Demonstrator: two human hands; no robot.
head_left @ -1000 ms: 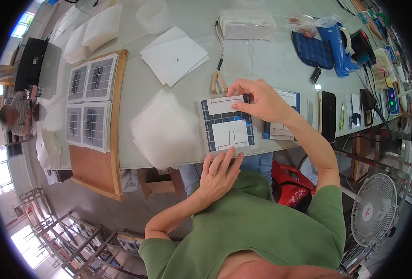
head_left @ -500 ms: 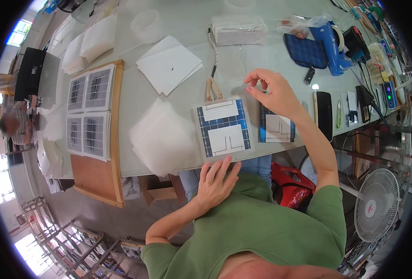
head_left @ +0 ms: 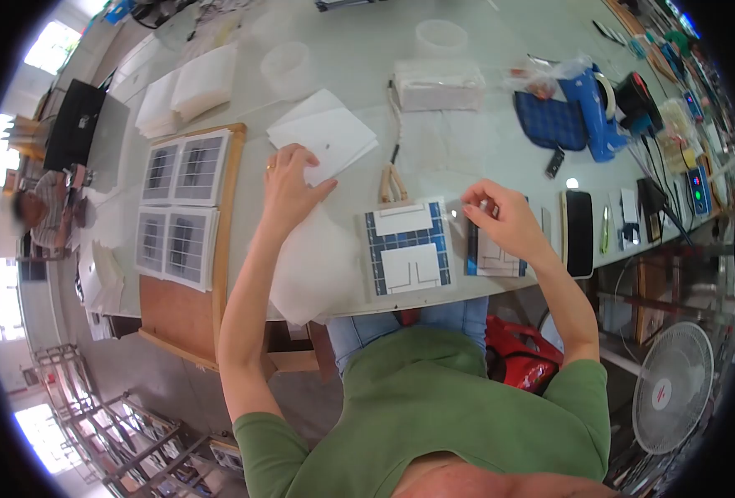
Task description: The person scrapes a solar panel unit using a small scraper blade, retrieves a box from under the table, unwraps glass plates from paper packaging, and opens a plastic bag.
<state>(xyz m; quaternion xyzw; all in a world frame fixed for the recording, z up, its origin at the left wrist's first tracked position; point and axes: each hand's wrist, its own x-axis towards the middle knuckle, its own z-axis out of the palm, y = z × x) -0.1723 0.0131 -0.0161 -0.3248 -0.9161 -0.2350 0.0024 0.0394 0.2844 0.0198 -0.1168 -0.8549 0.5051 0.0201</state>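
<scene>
My left hand (head_left: 291,187) reaches over the near-left corner of the stacked white sheets (head_left: 322,133), thumb and fingers apart, with nothing visible in it. Below its wrist lies a pile of translucent sheets (head_left: 318,270). A blue gridded panel (head_left: 407,241) with two white pieces on it rests flat on a clear sheet near the table's front edge. To its right, my right hand (head_left: 504,217) hovers with curled, separated fingers and holds nothing visible. It partly covers a second blue panel (head_left: 497,259) with white pieces. Wooden-tipped tweezers (head_left: 392,184) lie just beyond the first panel.
At left, a wooden frame (head_left: 233,183) holds stacks of gridded panels. A wrapped white block (head_left: 439,85) sits toward the back. A blue pouch (head_left: 548,122), black phone (head_left: 578,234) and green pen (head_left: 606,229) lie at right. Another person (head_left: 48,212) is at far left.
My left hand has moved from the table's front edge up and left to the white sheets. My right hand has left the first panel and moved right, to the second one.
</scene>
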